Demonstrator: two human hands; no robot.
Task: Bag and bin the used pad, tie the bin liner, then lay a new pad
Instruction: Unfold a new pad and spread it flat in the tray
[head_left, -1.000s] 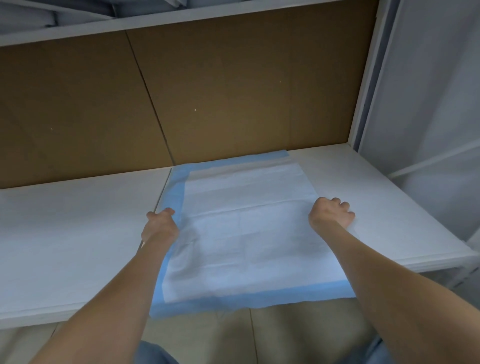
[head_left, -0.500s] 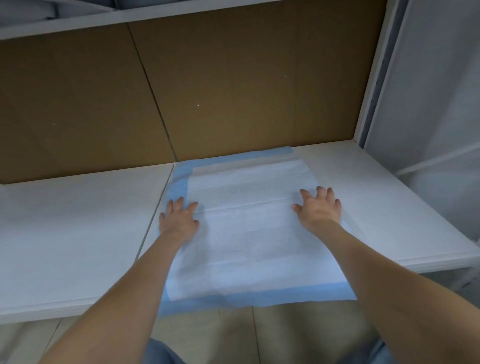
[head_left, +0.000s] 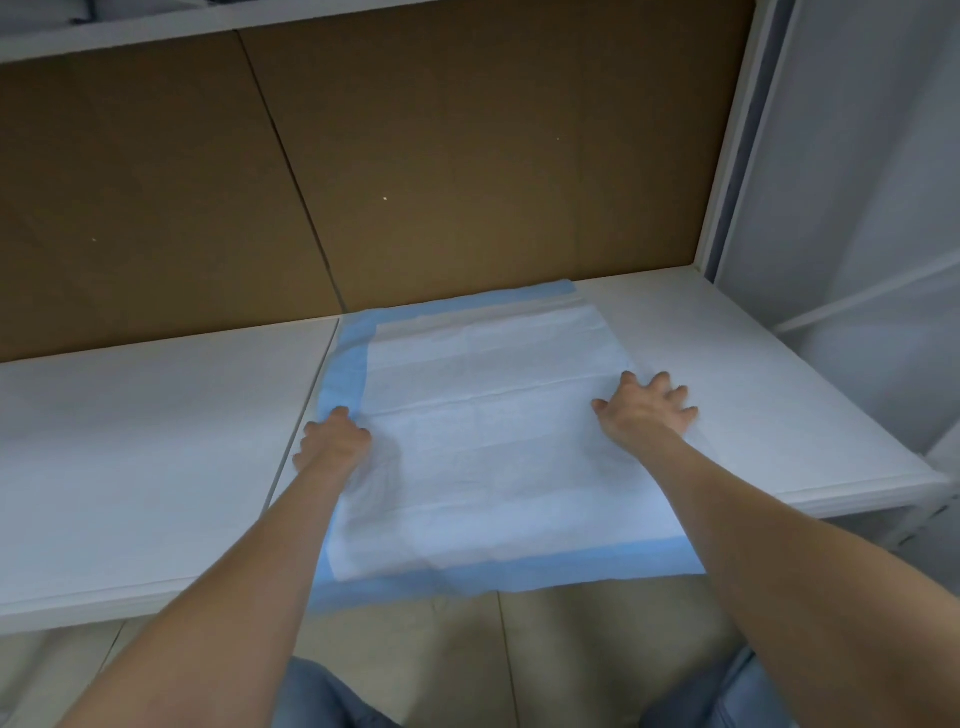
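Note:
A new pad (head_left: 488, 441), white with a blue border, lies spread on the white shelf (head_left: 156, 467), its front edge hanging over the shelf's front. My left hand (head_left: 332, 441) is at the pad's left blue border with its fingers curled, gripping that edge. Fingers spread, my right hand (head_left: 647, 410) presses flat on the pad's right edge. No used pad, bag or bin is in view.
A brown cardboard back wall (head_left: 415, 182) stands right behind the pad. A white upright post (head_left: 727, 156) closes the shelf's right end, with a pale curtain-like surface (head_left: 872, 208) beyond it. Another shelf board runs overhead.
Both hands lay flat on the pad half a second ago. My left hand has moved out to the left border and curled on it; my right hand has slid a little to the right.

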